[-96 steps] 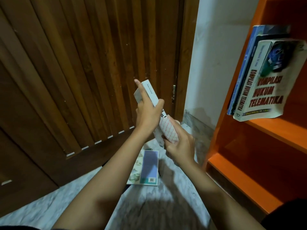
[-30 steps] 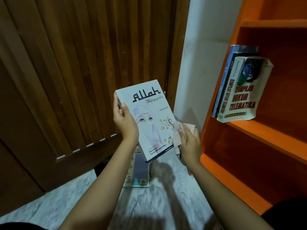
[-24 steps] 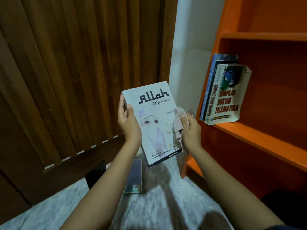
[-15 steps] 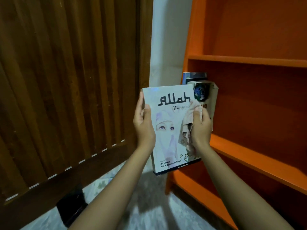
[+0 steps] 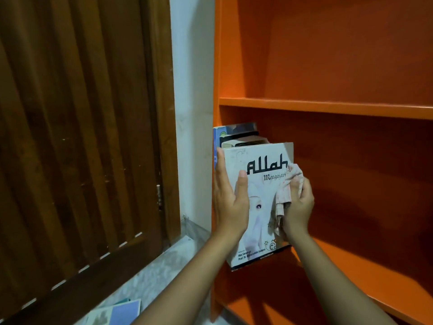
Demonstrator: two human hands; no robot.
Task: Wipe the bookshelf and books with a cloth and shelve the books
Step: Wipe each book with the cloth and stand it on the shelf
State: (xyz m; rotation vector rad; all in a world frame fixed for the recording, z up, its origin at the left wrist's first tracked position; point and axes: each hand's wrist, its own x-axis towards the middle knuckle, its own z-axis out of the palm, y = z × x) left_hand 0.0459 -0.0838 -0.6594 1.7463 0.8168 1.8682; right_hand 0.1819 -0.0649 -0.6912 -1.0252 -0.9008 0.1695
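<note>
A white book (image 5: 260, 214) with black lettering on its cover stands upright at the left end of the middle shelf (image 5: 365, 275) of the orange bookshelf. My left hand (image 5: 228, 202) holds its left edge, thumb across the cover. My right hand (image 5: 296, 205) grips a crumpled pale cloth (image 5: 284, 191) against the cover's right side. Behind it, the tops of two or three shelved books (image 5: 236, 137) show against the shelf's left wall.
A dark wooden slatted door (image 5: 77, 137) fills the left. A strip of white wall (image 5: 192, 113) separates it from the bookshelf. One more book (image 5: 117, 313) lies on the marble floor at the bottom. An upper shelf board (image 5: 328, 106) runs above my hands.
Both hands have carried the white book up and right from in front of the door to the middle shelf, next to the shelved books. The view swung right toward the bookshelf.
</note>
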